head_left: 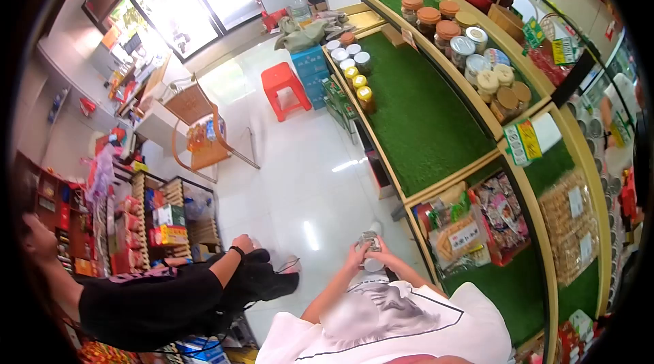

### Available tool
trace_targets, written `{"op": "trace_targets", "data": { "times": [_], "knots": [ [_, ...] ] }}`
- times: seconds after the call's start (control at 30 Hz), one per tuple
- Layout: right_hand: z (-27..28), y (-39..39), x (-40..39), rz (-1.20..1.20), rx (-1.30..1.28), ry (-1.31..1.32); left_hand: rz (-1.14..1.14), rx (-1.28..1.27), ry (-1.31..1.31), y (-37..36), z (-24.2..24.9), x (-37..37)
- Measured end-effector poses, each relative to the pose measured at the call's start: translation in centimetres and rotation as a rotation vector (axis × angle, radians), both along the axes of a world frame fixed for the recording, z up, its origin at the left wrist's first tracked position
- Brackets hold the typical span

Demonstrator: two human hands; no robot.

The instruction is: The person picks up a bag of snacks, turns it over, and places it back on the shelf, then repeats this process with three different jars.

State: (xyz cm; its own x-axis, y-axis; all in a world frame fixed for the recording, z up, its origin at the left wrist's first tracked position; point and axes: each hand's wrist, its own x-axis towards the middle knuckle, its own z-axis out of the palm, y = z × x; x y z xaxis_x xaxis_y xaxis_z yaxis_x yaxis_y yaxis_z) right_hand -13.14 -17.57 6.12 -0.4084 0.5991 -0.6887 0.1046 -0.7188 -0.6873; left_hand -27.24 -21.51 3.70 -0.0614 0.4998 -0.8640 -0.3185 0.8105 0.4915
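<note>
Low in the head view, in front of the white shirt, my left hand (357, 254) and my right hand (380, 252) are close together around a small can or jar (372, 244) with a greyish label. Fingers of both hands wrap its sides. Just below them is a round pale shape (373, 264), too small to name. To the right of my hands stands a shelf lined with green turf (512, 289), with bagged snacks (463, 236) on it.
Jars with orange lids (428, 18) stand on the upper shelf, yellow-lidded jars (365, 95) lower. A red stool (283, 89) and wooden chair (197, 115) are ahead. A person in black (153, 306) is at the left, beside stocked racks (167, 217).
</note>
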Motion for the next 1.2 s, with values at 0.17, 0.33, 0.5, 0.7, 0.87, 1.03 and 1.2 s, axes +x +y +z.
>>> {"op": "trace_targets", "data": {
  "times": [0.17,0.33,0.5,0.7,0.87,1.03,1.2],
  "knots": [
    [0.3,9.5,-2.9,0.03,0.006,0.015,-0.008,-0.033,0.066,10.0,2.1,-3.0],
    [2.2,17.5,-3.7,-0.064,-0.018,-0.014,0.0,-0.012,0.03,18.7,1.0,-3.6],
    [2.0,23.6,-1.2,-0.202,-0.065,-0.139,-0.293,0.036,-0.028,28.3,4.4,-2.0],
    [-0.3,30.0,-1.0,-0.532,0.138,-0.169,-0.495,0.083,-0.088,38.2,3.6,0.0],
    [-4.7,37.1,-3.0,-0.595,0.231,-0.424,-0.616,0.003,-0.117,45.5,0.0,-1.4],
    [-4.7,47.4,-7.9,-0.606,0.155,-0.663,-0.646,-0.077,-0.346,55.9,-1.8,-6.1],
    [-6.2,56.1,-12.8,-0.595,0.028,-0.848,-0.571,-0.202,-0.472,63.4,-7.1,-9.2]
  ]
}}
